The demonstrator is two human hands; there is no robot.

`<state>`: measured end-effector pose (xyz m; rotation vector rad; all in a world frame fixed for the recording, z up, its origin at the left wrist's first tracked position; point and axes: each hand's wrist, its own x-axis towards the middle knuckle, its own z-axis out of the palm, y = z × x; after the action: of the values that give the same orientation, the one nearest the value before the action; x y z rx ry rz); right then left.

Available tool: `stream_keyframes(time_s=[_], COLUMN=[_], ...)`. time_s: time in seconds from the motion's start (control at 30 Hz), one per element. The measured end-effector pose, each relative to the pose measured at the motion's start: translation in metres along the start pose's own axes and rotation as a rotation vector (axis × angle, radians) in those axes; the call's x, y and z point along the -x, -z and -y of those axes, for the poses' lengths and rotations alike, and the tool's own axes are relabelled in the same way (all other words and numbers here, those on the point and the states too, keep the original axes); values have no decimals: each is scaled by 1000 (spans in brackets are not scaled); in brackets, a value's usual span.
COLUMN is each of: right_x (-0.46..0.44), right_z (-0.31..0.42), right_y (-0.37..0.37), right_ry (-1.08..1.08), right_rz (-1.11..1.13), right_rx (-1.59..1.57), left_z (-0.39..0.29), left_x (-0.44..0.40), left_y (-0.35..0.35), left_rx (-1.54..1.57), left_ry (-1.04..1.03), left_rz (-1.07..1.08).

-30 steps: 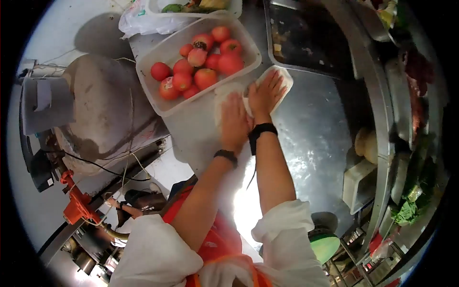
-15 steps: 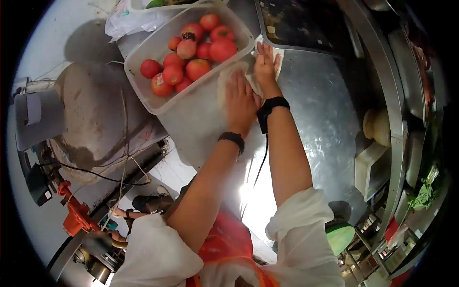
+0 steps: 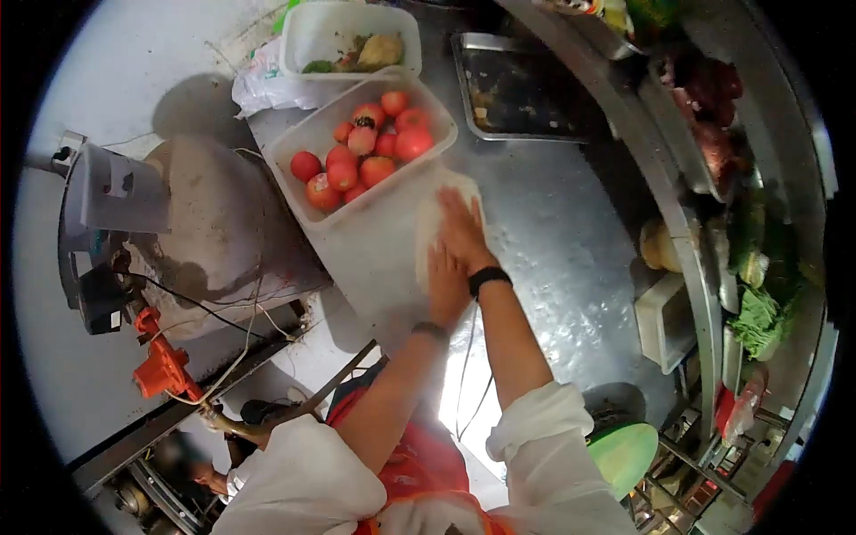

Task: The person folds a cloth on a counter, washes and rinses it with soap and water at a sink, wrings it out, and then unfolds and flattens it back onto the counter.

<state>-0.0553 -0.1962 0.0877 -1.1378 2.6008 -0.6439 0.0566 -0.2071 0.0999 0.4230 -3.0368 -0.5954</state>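
Both hands press on a pale cloth (image 3: 428, 218) that lies on the metal table (image 3: 553, 232). My left hand (image 3: 446, 281) rests on the cloth's near part, its fingers stretched out. Just beyond it and to the right, my right hand (image 3: 462, 227) lies over the cloth with its fingers spread, its heel touching the left hand's fingers. Beyond the cloth, to the left, sits a clear plastic bin (image 3: 294, 147) with several red tomatoes (image 3: 377, 170).
A second bin (image 3: 308, 36) with vegetables stands at the back, beside a plastic bag (image 3: 259, 80). A dark metal tray (image 3: 526, 89) lies at the back right. Shelves with food line the right, near a white container (image 3: 664, 321). Another person's hand (image 3: 210, 480) shows at lower left.
My right hand has come back from the tray's edge toward the left hand, and the cloth has moved with it. The view has shifted, showing more of the back bin.
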Motion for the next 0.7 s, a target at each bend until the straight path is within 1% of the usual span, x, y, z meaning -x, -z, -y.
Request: stream_keyframes(time_s=[0.03, 0.1, 0.13, 0.17, 0.27, 0.33, 0.37, 0.43, 0.47, 0.53, 0.57, 0.63, 0.67, 0.7], right_x=[13, 41, 56, 69, 99, 107, 117, 132, 131, 140, 143, 154, 161, 168], right_z=[7, 21, 31, 43, 73, 102, 107, 108, 120, 142, 152, 158, 159, 160], right_y=[1, -2, -4, -8, -15, -11, -27, -70, -65, -65, -67, -84, -85, -87], right_ry=[5, 49, 52, 65, 119, 115, 128, 229, 236, 240, 238, 353, 352, 330], right_rz=[-7, 70, 83, 135, 186, 317, 299, 233, 221, 623, 617, 612, 607, 636], right_rx=[16, -2, 7, -16, -38, 69, 75, -143, -139, -242, -237, -160, -150, -282], left_z=[-3, -4, -2, 5, 7, 4, 3, 2, 2, 3, 4, 3, 4, 5], left_x=[15, 43, 61, 76, 102, 128, 139, 156, 160, 171, 173, 178, 180, 181], left_y=[2, -1, -3, -5, -11, -16, -20, -24, -25, -29, -30, -30, -31, -32], left_rx=[9, 199, 211, 173, 171, 149, 138, 128, 122, 121, 118, 117, 117, 116], left_ry=[-4, 7, 17, 14, 63, 129, 158, 192, 203, 210, 212, 211, 209, 205], left_rz=[-15, -68, -69, -13, -221, -225, -205, -167, -154, -140, -136, -132, -130, -129])
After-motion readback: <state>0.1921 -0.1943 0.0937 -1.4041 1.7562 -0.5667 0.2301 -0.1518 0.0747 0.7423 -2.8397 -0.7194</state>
